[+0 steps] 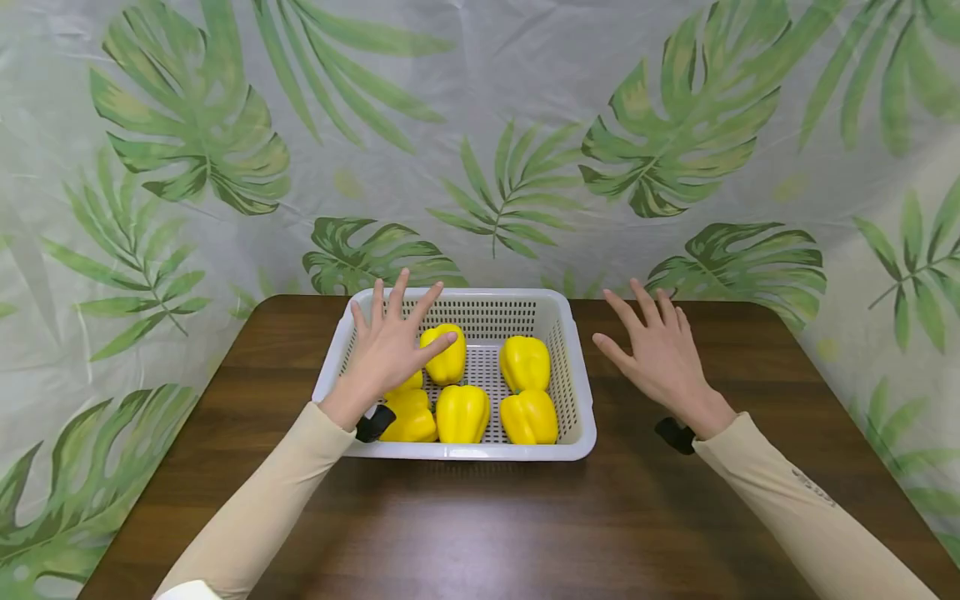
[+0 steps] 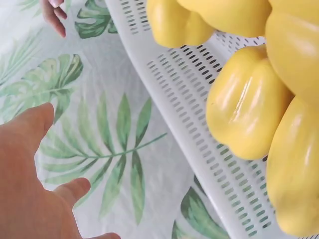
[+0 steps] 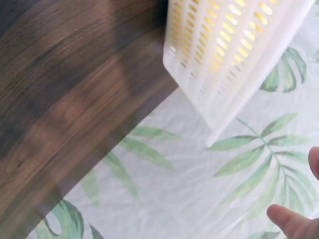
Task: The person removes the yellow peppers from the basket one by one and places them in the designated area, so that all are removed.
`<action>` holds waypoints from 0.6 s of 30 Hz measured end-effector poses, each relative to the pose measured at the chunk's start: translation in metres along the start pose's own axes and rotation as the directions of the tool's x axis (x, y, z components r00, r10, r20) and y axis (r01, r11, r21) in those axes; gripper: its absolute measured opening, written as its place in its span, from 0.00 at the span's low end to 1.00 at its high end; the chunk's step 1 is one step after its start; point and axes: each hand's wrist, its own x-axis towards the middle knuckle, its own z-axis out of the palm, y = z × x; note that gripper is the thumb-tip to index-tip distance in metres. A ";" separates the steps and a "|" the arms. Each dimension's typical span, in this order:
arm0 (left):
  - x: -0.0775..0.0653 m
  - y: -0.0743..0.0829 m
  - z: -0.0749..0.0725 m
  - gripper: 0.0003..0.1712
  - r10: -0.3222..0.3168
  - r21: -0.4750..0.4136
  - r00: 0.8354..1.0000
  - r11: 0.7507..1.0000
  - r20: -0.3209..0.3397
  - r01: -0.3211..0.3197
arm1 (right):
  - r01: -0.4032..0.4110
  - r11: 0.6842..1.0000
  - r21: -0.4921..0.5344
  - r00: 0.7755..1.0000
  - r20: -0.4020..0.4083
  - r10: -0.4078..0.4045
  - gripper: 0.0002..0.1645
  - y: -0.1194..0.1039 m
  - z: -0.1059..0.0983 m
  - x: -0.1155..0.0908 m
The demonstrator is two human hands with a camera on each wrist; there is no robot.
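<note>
Several yellow bell peppers point(image 1: 462, 414) lie in a white perforated plastic basket point(image 1: 465, 452) on the table. Over the basket's left part, my left hand point(image 1: 393, 346) is spread with fingers apart, holding nothing and partly covering the peppers on that side. My right hand point(image 1: 656, 354) hovers to the right of the basket, fingers extended and holding nothing. The left wrist view shows glossy peppers point(image 2: 249, 104) close up, with part of the left hand point(image 2: 30, 184) at the lower left. In the right wrist view, fingertips point(image 3: 289, 219) show near the basket's corner point(image 3: 199, 109).
The dark brown wooden table point(image 1: 465, 533) extends in front of the basket and to both sides. Behind it hangs a pale cloth point(image 1: 510, 75) printed with green leaves. Each wrist wears a black strap point(image 1: 675, 435) below a beige sleeve point(image 1: 795, 500).
</note>
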 end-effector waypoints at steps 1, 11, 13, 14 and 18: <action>-0.001 0.000 -0.002 0.44 0.005 -0.008 1.000 1.000 -0.002 -0.005 | 0.007 1.000 0.005 1.000 -0.003 -0.007 0.42 -0.001 0.000 0.000; -0.017 -0.015 -0.027 0.42 0.017 -0.106 0.999 0.994 -0.028 -0.020 | 0.118 0.987 0.106 0.992 -0.062 -0.112 0.39 -0.015 -0.005 0.003; -0.021 -0.020 -0.031 0.42 0.021 -0.126 0.999 0.992 -0.035 -0.025 | 0.130 0.984 0.125 0.990 -0.068 -0.122 0.39 -0.018 -0.005 0.003; -0.023 -0.023 -0.033 0.42 0.023 -0.136 0.999 0.990 -0.039 -0.028 | 0.135 0.982 0.134 0.989 -0.070 -0.126 0.39 -0.019 -0.005 0.003; -0.032 -0.033 -0.040 0.41 0.035 -0.172 0.998 0.984 -0.059 -0.044 | 0.152 0.973 0.176 0.988 -0.068 -0.142 0.38 -0.024 -0.004 0.004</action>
